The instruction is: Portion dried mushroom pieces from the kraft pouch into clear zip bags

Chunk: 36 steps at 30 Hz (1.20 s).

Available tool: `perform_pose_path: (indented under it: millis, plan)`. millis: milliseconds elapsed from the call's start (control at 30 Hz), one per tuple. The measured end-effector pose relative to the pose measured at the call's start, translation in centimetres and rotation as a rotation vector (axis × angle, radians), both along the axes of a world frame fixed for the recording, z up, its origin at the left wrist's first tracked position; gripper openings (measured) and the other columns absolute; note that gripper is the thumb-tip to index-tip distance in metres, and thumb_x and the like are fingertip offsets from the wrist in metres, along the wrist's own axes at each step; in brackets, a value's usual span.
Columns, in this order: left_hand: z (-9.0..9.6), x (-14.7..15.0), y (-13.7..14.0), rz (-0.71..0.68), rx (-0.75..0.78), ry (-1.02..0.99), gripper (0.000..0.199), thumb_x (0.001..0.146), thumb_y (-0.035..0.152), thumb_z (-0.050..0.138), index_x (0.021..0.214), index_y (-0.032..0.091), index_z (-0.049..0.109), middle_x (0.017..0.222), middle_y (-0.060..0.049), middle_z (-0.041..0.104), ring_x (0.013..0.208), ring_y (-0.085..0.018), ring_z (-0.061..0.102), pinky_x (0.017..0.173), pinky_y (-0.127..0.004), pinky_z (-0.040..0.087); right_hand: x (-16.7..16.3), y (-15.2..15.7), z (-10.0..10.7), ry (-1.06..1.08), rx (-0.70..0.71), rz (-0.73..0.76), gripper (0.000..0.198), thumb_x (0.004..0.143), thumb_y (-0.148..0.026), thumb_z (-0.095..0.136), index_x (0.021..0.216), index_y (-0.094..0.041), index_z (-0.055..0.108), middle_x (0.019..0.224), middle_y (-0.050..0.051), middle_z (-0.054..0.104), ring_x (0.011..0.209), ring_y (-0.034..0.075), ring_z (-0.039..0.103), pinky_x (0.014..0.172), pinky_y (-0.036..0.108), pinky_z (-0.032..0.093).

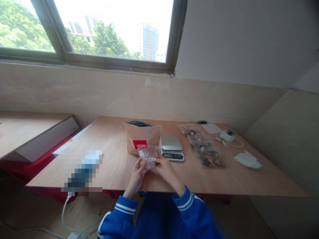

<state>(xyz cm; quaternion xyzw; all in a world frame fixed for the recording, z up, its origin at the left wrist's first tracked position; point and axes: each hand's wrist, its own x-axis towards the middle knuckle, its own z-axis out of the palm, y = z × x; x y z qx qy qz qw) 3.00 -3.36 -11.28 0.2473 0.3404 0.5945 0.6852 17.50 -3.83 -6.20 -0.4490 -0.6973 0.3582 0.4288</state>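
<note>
Between my hands, above the table's near edge, is a clear plastic bag (pixel 149 154) with a small white label on it. The fingers of my left hand (pixel 139 167) pinch its lower left side. My right hand (pixel 164 165) grips it from the right, with some of its fingers hidden behind or in the plastic. Just beyond the bag stands an upright brown paper pouch (pixel 131 136) with an open top and a red label. To its right sits a kitchen scale (pixel 171 143) with a steel plate and a dark display; nothing lies on the plate.
Several zip bags of dried goods (pixel 211 160) lie in a row right of the scale. Farther right are a white dome camera (pixel 227 135) with a cable and a crumpled white tissue (pixel 248 160). A pixelated object (pixel 83 171) lies left, cabled. Behind is a green-handled tool (pixel 202 122).
</note>
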Motion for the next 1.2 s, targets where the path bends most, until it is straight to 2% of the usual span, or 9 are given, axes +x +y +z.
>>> perform_pose_path:
  millis: [200,367,500,633,733,800,933,1067,1200]
  plan:
    - [-0.2,-0.1,0.0,0.001,0.017,-0.001,0.038,0.066,0.027,0.079,0.100,0.021,0.063,0.101,-0.002,0.068,0.091,-0.015,0.064,0.079,-0.024,0.049,-0.4,-0.2,-1.4,0.162,-0.074,-0.127,0.024,0.079,-0.016,0.059,0.098,-0.019,0.075,0.095,0.008,0.074,0.085,0.025,0.067,0.080,0.036,0.052]
    - [-0.2,-0.1,0.1,0.031,-0.026,-0.031,0.040,0.066,0.027,0.079,0.101,0.021,0.063,0.104,-0.002,0.065,0.090,-0.013,0.064,0.079,-0.023,0.050,0.8,0.1,-1.8,0.370,-0.167,-0.249,0.025,0.071,-0.028,0.071,0.093,-0.016,0.075,0.091,0.008,0.074,0.081,0.022,0.067,0.078,0.035,0.053]
    - [0.1,0.1,0.1,0.046,-0.034,-0.030,0.037,0.065,0.027,0.079,0.098,0.020,0.064,0.105,-0.003,0.064,0.091,-0.014,0.063,0.078,-0.023,0.051,2.7,0.6,1.5,0.487,-0.165,-0.261,0.034,0.069,-0.036,0.076,0.097,-0.017,0.074,0.083,0.005,0.073,0.072,0.017,0.066,0.072,0.032,0.055]
    - [0.2,0.1,0.0,0.052,-0.048,0.012,0.036,0.063,0.028,0.079,0.094,0.019,0.065,0.104,-0.004,0.064,0.090,-0.016,0.063,0.079,-0.026,0.052,2.0,2.6,8.2,0.536,0.029,-0.234,0.035,0.071,-0.035,0.075,0.102,-0.019,0.073,0.100,0.006,0.073,0.085,0.019,0.067,0.081,0.032,0.055]
    - [0.3,0.0,-0.1,0.035,-0.040,0.045,0.037,0.065,0.032,0.078,0.097,0.019,0.065,0.105,-0.005,0.064,0.091,-0.017,0.063,0.080,-0.027,0.051,-0.7,5.2,12.4,0.472,0.230,-0.150,0.032,0.077,-0.032,0.071,0.106,-0.020,0.072,0.099,0.004,0.074,0.086,0.018,0.068,0.081,0.031,0.055]
    - [0.4,0.0,-0.1,0.033,-0.046,0.041,0.039,0.065,0.033,0.078,0.099,0.019,0.064,0.107,-0.005,0.064,0.093,-0.016,0.063,0.081,-0.027,0.051,-2.5,6.9,13.7,0.382,0.371,-0.084,0.027,0.082,-0.027,0.067,0.107,-0.021,0.072,0.102,0.004,0.072,0.089,0.016,0.067,0.083,0.029,0.054]
    - [0.5,0.1,-0.2,0.049,-0.069,0.018,0.042,0.063,0.031,0.079,0.100,0.020,0.063,0.110,-0.005,0.063,0.094,-0.016,0.063,0.080,-0.026,0.051,-4.5,9.0,13.2,0.038,0.534,-0.011,0.023,0.090,-0.018,0.055,0.104,-0.024,0.073,0.108,0.004,0.071,0.102,0.017,0.064,0.093,0.032,0.050]
    - [0.5,0.1,-0.2,0.041,-0.073,0.014,0.041,0.064,0.031,0.079,0.100,0.019,0.064,0.110,-0.007,0.063,0.095,-0.017,0.063,0.081,-0.026,0.052,-4.2,8.9,12.3,-0.207,0.556,0.007,0.027,0.093,-0.015,0.049,0.111,-0.020,0.068,0.111,0.007,0.070,0.107,0.018,0.061,0.098,0.036,0.048]
    - [0.5,0.1,-0.3,0.036,-0.056,0.024,0.040,0.064,0.031,0.078,0.099,0.019,0.064,0.109,-0.006,0.063,0.094,-0.018,0.064,0.082,-0.027,0.052,-3.8,8.5,13.2,-0.372,0.571,0.056,0.026,0.093,-0.014,0.050,0.114,-0.017,0.065,0.116,0.009,0.068,0.111,0.019,0.059,0.101,0.037,0.046]
